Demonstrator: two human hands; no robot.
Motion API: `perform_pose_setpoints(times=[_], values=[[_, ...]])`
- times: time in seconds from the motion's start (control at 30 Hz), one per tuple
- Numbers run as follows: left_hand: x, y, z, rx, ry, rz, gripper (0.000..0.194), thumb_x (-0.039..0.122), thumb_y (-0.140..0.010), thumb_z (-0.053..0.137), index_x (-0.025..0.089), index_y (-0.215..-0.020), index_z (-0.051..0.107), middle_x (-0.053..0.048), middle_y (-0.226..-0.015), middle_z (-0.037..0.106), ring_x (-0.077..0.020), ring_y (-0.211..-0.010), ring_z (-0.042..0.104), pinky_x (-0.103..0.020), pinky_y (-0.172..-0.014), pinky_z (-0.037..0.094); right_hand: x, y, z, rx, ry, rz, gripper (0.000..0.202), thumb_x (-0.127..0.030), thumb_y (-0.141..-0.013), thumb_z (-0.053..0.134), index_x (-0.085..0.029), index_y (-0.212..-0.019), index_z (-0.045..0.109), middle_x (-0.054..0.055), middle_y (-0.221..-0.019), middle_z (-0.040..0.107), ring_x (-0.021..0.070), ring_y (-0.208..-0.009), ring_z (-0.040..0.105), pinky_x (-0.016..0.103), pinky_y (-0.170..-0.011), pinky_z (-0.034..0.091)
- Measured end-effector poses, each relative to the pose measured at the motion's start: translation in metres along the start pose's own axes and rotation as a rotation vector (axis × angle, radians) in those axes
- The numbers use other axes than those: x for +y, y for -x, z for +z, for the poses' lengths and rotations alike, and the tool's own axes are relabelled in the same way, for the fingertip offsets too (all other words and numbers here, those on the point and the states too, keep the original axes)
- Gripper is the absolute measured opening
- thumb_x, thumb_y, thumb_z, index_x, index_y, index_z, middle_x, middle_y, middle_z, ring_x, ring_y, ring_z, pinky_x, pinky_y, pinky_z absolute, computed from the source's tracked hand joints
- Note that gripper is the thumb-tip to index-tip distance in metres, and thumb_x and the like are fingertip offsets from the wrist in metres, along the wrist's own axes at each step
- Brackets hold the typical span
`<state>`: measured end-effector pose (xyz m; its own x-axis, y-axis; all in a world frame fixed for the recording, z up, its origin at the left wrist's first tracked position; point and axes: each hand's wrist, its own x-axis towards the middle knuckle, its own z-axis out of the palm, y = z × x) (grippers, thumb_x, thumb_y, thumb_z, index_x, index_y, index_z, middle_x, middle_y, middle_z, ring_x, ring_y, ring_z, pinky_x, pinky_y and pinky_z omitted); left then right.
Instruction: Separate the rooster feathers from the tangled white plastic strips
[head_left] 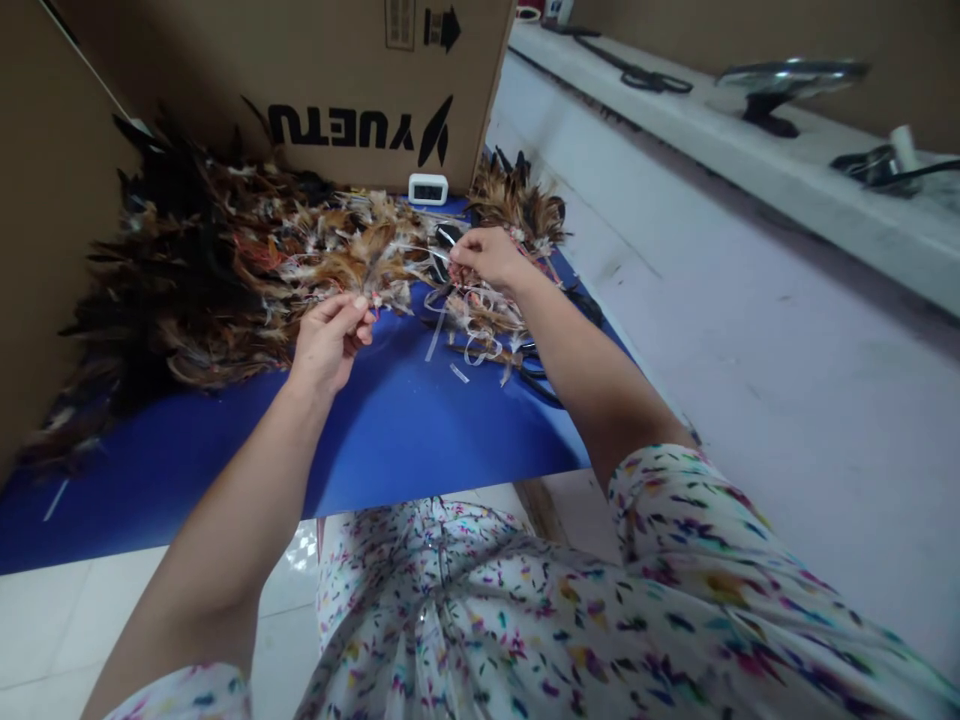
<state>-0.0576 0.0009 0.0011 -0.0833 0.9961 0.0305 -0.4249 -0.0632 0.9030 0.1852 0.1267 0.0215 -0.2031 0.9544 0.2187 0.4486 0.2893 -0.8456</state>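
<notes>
My left hand [334, 335] is closed in a pinch above the front edge of the feather pile, with a small feather [371, 268] rising from its fingertips and a bit of pink at its base. To the right and a little farther back, my right hand [489, 258] has its thumb and fingers pressed together over a black object [448, 238]. A thin pale sliver shows at those fingertips, too small to name. Brown and black feathers [225, 260] lie heaped to the left. Curled clear strips [480, 345] lie below my right hand.
A blue tabletop [420, 420] carries everything. Behind stand a cardboard box [337, 70] and a small white digital clock [427, 189]. Black-handled scissors [536, 378] lie at the right, near another feather bunch [517, 200]. A wall with a ledge [675, 130] borders the right side.
</notes>
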Motion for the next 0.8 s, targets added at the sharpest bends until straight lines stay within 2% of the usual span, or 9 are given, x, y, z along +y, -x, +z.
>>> perform_pose_setpoints(times=[0.13,0.3,0.47,0.53,0.67,0.8], values=[[-0.002,0.000,0.000,-0.013,0.008,-0.009,0.020,0.022,-0.066,0.084,0.016,-0.069,0.065,0.004,-0.059,0.061,-0.0040,-0.043,0.051,-0.015,-0.043,0.045,-0.016,0.017,-0.013,0.069,-0.161,0.031,0.021,-0.019,-0.081,0.073,-0.020,-0.065,0.059,-0.002,-0.055,0.062,0.0090,-0.046,0.052,0.021,-0.042,0.039],[-0.002,0.003,0.005,-0.027,0.036,-0.066,0.022,0.021,-0.064,0.086,0.016,-0.068,0.064,0.004,-0.058,0.061,-0.0044,-0.043,0.050,-0.015,-0.042,0.044,-0.035,0.057,-0.016,0.029,-0.284,0.029,0.014,-0.018,-0.077,0.078,-0.018,-0.073,0.064,0.001,-0.065,0.068,0.0091,-0.054,0.057,0.021,-0.046,0.045],[-0.005,0.009,0.013,-0.074,0.026,-0.124,0.023,0.020,-0.065,0.086,0.016,-0.069,0.063,0.004,-0.059,0.062,-0.0044,-0.044,0.050,-0.015,-0.043,0.045,-0.045,0.101,-0.002,-0.095,-0.379,0.088,0.014,-0.016,-0.072,0.079,-0.018,-0.082,0.069,0.002,-0.071,0.072,0.0107,-0.060,0.063,0.021,-0.048,0.048],[-0.007,0.012,0.016,-0.102,0.003,-0.136,0.024,0.021,-0.066,0.086,0.016,-0.071,0.063,0.002,-0.066,0.066,-0.0043,-0.046,0.052,-0.016,-0.043,0.045,-0.046,0.113,0.006,-0.123,-0.390,0.105,0.015,-0.017,-0.072,0.080,-0.018,-0.082,0.069,0.001,-0.069,0.072,0.0102,-0.059,0.063,0.020,-0.048,0.049],[-0.014,0.017,0.020,-0.117,-0.051,-0.180,0.028,0.024,-0.064,0.089,0.016,-0.075,0.064,0.000,-0.077,0.071,-0.0066,-0.049,0.059,-0.017,-0.042,0.045,-0.042,0.123,0.021,-0.169,-0.395,0.135,0.014,-0.014,-0.072,0.079,-0.016,-0.081,0.068,0.001,-0.066,0.071,0.0095,-0.057,0.063,0.019,-0.047,0.047],[-0.020,0.019,0.022,-0.151,-0.108,-0.212,0.025,0.024,-0.064,0.089,0.016,-0.072,0.067,0.001,-0.061,0.064,-0.0080,-0.048,0.058,-0.018,-0.044,0.047,-0.037,0.124,0.035,-0.223,-0.395,0.159,0.015,-0.010,-0.072,0.079,-0.015,-0.080,0.067,0.001,-0.064,0.069,0.0096,-0.054,0.062,0.019,-0.046,0.046]])
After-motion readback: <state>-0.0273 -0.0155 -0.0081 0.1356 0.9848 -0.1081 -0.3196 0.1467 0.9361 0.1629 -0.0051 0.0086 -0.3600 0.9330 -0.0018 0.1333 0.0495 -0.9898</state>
